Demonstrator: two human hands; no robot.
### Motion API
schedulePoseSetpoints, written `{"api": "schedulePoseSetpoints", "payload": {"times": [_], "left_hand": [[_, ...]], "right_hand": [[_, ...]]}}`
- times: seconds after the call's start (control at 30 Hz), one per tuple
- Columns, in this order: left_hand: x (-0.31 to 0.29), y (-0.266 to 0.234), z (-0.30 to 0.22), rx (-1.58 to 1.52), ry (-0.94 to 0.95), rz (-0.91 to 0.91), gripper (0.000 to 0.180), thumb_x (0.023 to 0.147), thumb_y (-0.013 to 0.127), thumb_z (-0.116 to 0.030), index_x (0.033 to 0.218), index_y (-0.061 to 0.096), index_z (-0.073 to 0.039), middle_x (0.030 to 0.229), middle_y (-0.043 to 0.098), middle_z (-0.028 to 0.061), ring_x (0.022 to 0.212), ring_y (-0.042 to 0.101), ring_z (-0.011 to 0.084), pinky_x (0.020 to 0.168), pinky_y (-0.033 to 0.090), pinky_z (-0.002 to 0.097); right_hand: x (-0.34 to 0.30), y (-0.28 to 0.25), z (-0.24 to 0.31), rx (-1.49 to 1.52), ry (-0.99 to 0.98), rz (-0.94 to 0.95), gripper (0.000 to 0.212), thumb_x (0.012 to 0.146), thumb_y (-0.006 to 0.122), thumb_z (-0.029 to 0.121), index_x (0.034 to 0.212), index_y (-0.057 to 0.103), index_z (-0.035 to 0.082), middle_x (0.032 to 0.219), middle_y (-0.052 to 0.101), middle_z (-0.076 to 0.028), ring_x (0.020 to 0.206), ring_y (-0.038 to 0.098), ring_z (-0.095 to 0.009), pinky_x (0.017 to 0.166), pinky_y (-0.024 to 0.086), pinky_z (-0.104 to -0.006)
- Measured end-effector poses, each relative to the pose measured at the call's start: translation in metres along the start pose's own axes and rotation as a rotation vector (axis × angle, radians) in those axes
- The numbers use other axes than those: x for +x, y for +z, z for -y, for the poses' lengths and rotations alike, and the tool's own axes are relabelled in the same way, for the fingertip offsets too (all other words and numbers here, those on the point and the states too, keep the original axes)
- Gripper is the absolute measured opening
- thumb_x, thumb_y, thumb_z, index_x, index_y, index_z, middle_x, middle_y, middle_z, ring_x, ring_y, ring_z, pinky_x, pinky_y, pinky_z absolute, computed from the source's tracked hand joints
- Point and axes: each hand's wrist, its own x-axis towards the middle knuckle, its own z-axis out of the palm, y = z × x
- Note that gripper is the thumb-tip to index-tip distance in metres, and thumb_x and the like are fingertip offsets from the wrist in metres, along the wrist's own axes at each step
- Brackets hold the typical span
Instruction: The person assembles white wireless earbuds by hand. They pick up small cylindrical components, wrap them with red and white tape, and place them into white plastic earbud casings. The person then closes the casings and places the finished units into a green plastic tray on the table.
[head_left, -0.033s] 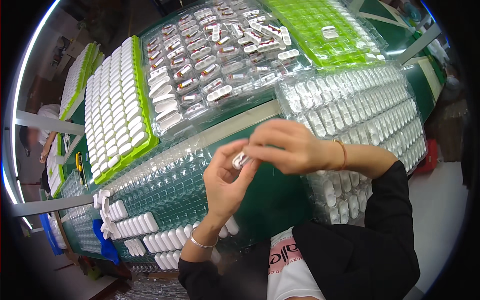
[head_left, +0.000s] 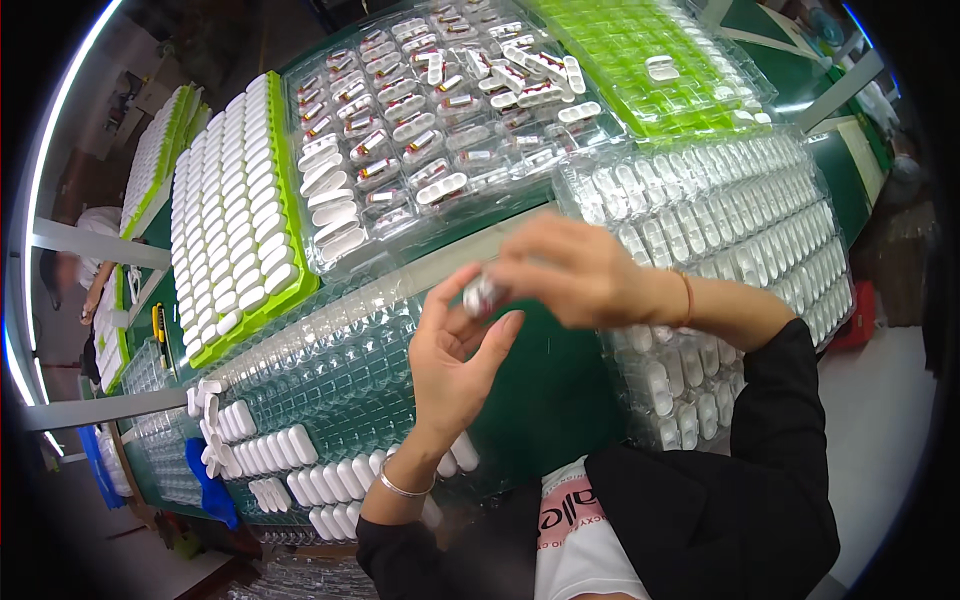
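A small white oblong casing (head_left: 480, 298) with a dark red patch shows between my hands, blurred by motion. My right hand (head_left: 575, 275) is smeared too, its fingertips closed at the casing's right side. Just below and to the left is my left hand (head_left: 455, 365), palm up; its thumb stands apart from the curled fingers, which lie close against the casing. Whether they touch it is hard to tell. Ahead, a clear tray (head_left: 400, 225) holds white casings with red-and-silver cylindrical parts, some piled loosely at its far right.
Clear trays of white shells (head_left: 700, 215) lie at right. A green tray (head_left: 300, 290) of white covers stands at left, another green tray (head_left: 600, 60) at far right. White covers (head_left: 275, 450) line an otherwise bare clear tray. A yellow cutter (head_left: 160, 330) and blue cloth (head_left: 212, 485) lie further left.
My right hand has lifted slightly, away from the left thumb. The casing has shifted up and turned, showing dark red. My left thumb has come off the casing.
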Motion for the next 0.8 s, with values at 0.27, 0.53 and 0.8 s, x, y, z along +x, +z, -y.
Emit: {"api": "schedulePoseSetpoints", "payload": {"times": [0.27, 0.53, 0.8], "left_hand": [[-0.016, -0.021, -0.002, 0.292, 0.036, 0.057, 0.047, 0.095, 0.057, -0.001, 0.139, 0.039, 0.001, 0.134, 0.055, 0.0194, 0.125, 0.053, 0.024, 0.1, 0.047, 0.0326], [-0.017, -0.032, 0.001, 0.355, 0.041, 0.024, 0.025, 0.098, 0.054, -0.004, 0.122, 0.056, 0.004, 0.116, 0.067, 0.0162, 0.105, 0.066, 0.02, 0.088, 0.054, 0.0309], [-0.014, -0.03, 0.006, 0.371, -0.001, 0.07, 0.02, 0.097, 0.055, -0.005, 0.114, 0.063, 0.004, 0.106, 0.071, 0.0137, 0.098, 0.068, 0.019, 0.083, 0.055, 0.0285]], "right_hand": [[0.05, -0.011, -0.251, -0.42, 0.606, -0.17, 0.023, 0.085, 0.069, 0.028, 0.099, 0.073, 0.01, 0.092, 0.07, -0.013, 0.085, 0.066, -0.033, 0.075, 0.052, -0.0415], [0.077, 0.019, -0.291, -0.609, 0.778, 0.159, 0.028, 0.085, 0.066, 0.036, 0.087, 0.073, 0.009, 0.089, 0.071, -0.016, 0.087, 0.068, -0.037, 0.077, 0.053, -0.0468], [0.117, 0.102, -0.264, -0.612, 0.71, 0.149, 0.042, 0.08, 0.066, 0.036, 0.102, 0.064, 0.001, 0.092, 0.07, -0.023, 0.087, 0.068, -0.04, 0.078, 0.052, -0.048]]}}
